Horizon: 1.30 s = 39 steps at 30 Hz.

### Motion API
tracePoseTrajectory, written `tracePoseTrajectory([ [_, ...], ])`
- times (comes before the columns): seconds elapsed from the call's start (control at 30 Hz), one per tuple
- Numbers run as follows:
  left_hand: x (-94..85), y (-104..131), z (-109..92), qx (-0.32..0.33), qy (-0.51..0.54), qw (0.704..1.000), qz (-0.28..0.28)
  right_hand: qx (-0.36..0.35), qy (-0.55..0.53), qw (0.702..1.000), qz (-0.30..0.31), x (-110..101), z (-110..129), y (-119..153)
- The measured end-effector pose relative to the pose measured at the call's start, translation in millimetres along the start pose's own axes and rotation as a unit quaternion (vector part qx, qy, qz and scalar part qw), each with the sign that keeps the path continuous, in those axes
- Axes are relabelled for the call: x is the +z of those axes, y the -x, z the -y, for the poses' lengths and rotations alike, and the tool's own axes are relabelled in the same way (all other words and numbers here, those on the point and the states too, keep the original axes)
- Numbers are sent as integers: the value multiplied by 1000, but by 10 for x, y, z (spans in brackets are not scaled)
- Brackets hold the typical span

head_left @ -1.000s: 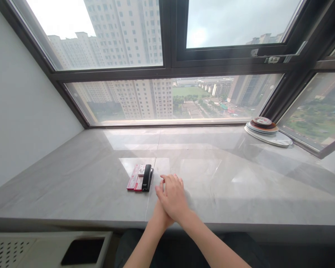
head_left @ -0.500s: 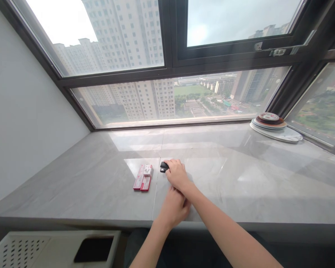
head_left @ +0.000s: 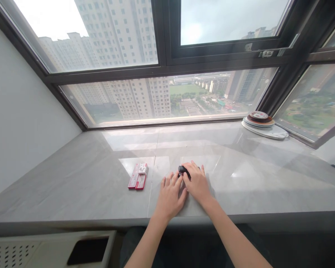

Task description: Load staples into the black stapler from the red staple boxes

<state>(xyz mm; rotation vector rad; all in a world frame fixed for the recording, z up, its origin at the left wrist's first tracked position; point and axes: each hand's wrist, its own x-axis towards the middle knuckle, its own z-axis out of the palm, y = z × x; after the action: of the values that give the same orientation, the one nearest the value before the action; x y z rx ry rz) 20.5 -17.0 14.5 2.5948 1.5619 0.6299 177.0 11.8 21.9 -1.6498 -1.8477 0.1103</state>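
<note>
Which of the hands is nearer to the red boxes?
Left. The left hand is right of the red boxes, apart; the right hand is farther right, on the black stapler.

No words or numbers can be read here, because the print is too tiny. Near seven o'clock, the long, flat, red-and-white box (head_left: 133, 177) has little red marks on white. At its four o'clock, the short, flat, red-edged box (head_left: 140, 182) has a pale, blurry label. At its two o'clock, the small, white, blocky box (head_left: 143, 169) shows grey marks, maybe letters. Near three o'clock, the small, round, pale-topped plate (head_left: 259, 115) has blurry red marks.
</note>
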Motion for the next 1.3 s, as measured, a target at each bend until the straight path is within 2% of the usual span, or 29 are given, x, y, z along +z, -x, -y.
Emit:
tracePoseTrajectory([
  [0.17,25,3,17,-8,20,1000,-8,22,-46,997,-56,66,138,-138],
  [0.23,28,-3,15,-18,26,999,-19,54,-106,990,-73,49,146,-202],
  [0.3,35,-12,11,-27,30,999,-32,104,-197,970,-98,7,100,-252],
  [0.37,51,-20,10,-33,34,998,-41,156,-308,929,-135,-44,-16,-283],
  [0.47,83,-26,11,-38,42,997,-51,237,-470,833,-174,-113,-300,-272],
  [0.53,101,-28,15,-41,47,997,-55,288,-536,777,-161,-155,-511,-211],
  [0.6,112,-27,19,-43,50,996,-55,317,-568,749,-124,-206,-685,-112],
  [0.73,110,-10,36,-36,70,995,-56,312,-586,744,-71,-329,-820,158],
  [0.93,79,65,67,-35,98,992,-67,302,-544,776,-104,-403,-729,502],
  [1.1,78,87,57,-38,62,996,-60,295,-502,805,-115,-377,-692,547],
  [1.3,88,37,5,-61,47,995,-59,278,-499,815,-98,-388,-665,534],
])
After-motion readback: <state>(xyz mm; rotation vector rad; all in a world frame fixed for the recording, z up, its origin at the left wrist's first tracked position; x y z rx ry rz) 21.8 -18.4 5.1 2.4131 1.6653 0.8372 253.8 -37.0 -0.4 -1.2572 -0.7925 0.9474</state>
